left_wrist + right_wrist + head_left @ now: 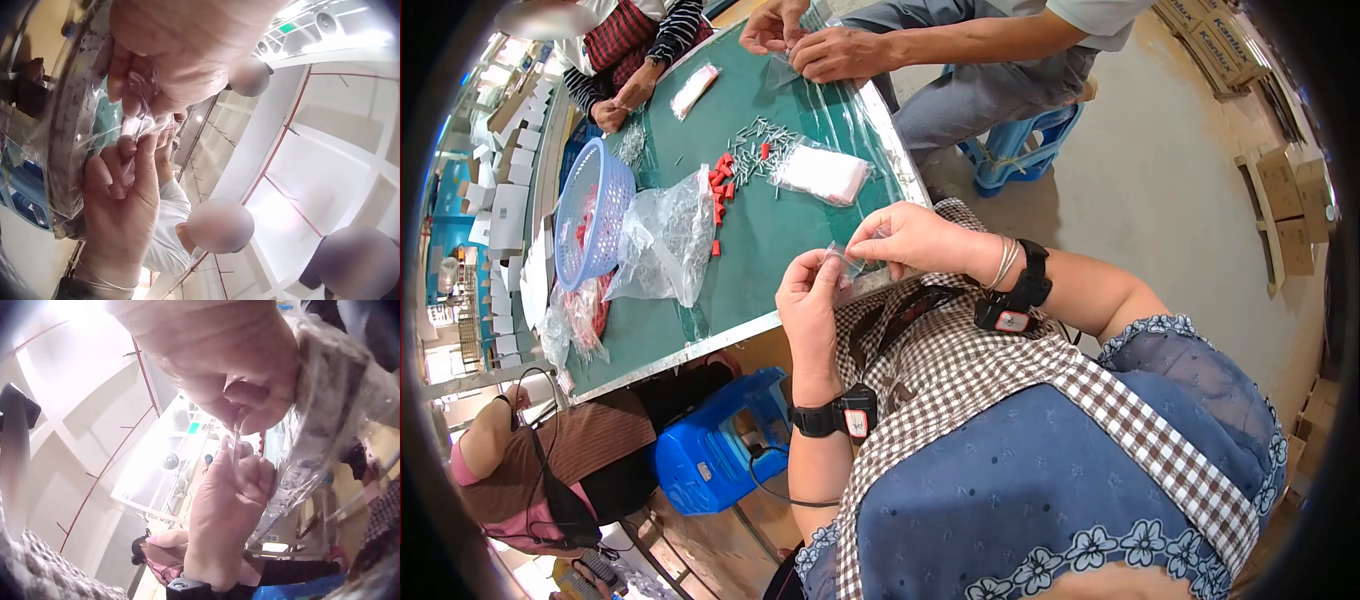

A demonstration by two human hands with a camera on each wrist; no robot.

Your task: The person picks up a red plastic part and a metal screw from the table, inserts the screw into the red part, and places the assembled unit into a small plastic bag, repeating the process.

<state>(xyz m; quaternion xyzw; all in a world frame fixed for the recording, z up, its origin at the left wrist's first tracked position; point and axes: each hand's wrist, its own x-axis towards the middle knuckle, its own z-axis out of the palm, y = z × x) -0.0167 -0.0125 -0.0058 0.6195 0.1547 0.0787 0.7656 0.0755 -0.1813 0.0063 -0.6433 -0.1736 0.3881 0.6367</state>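
Observation:
A small clear plastic bag (841,264) is held up at the front edge of the green table (745,270). My left hand (808,295) pinches it between thumb and curled fingers. From the other side my right hand (922,240) pinches the same bag with thumb and fingertips, the two hands almost meeting. In the left wrist view the crumpled film of the bag (147,125) shows between both sets of fingers. Beyond the hands lie a pack of pinkish-white bags (825,173), a pile of small metal pins (752,155) and several red caps (719,203).
A blue perforated basket (595,225) leans at the left beside a large clear bag (668,235) of small parts. Two people work at the table's far side, their hands (840,52) near the edge. Blue stools (715,440) stand on the floor, with cartons (1285,190) at right.

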